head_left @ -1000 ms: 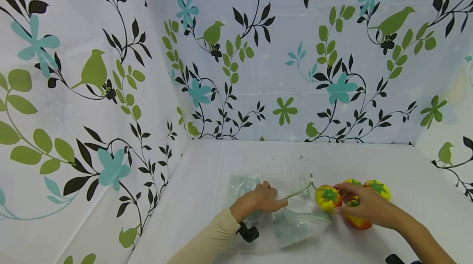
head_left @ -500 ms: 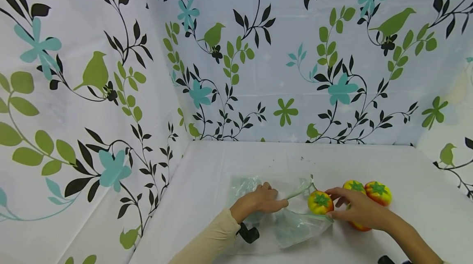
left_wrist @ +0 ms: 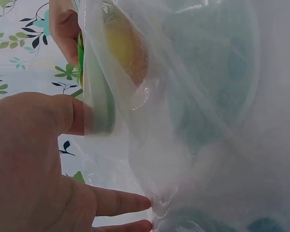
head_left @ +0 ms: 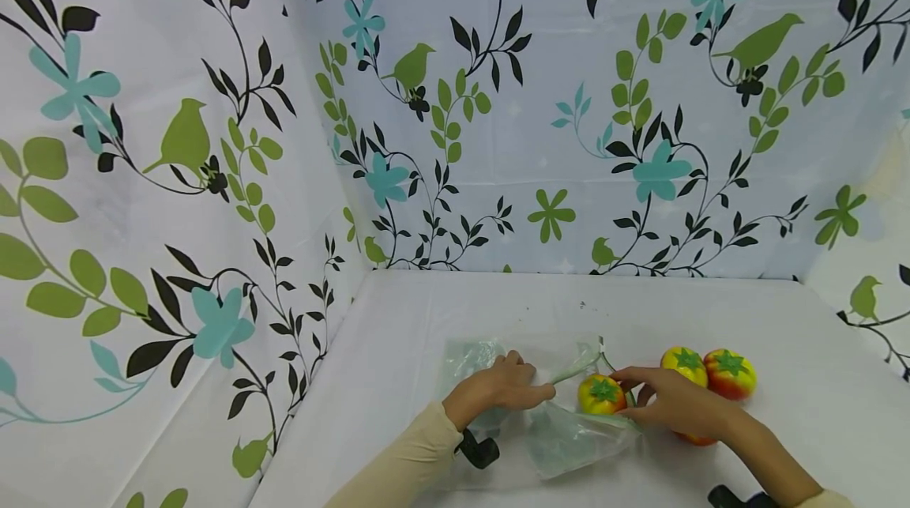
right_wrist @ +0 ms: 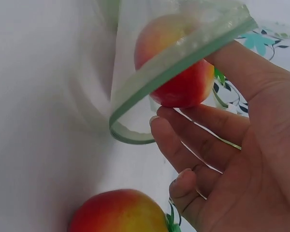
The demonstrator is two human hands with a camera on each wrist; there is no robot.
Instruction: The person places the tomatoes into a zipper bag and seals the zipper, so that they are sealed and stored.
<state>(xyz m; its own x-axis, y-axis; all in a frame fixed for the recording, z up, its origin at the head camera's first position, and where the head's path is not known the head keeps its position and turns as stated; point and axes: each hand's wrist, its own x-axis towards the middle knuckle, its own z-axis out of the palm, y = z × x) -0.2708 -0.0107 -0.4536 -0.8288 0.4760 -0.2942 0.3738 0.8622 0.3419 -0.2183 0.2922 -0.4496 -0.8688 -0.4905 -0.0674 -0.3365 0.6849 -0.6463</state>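
A clear plastic zip bag with a green strip along its mouth lies on the white table. My left hand holds the bag at its mouth; in the left wrist view the thumb lifts the green rim and straight fingertips touch the plastic. My right hand grips a red-and-yellow fruit with a green star-shaped leaf top. That fruit is partly inside the bag mouth, and the right thumb tip is hidden behind the rim.
Right of the bag sit two more such fruits, a yellower one and a redder one. Another fruit is mostly covered by the right hand. A patterned cloth hangs behind the white table.
My right hand has moved left with the fruit, from beside the other fruits into the bag's mouth. The left hand has stayed in place on the bag.
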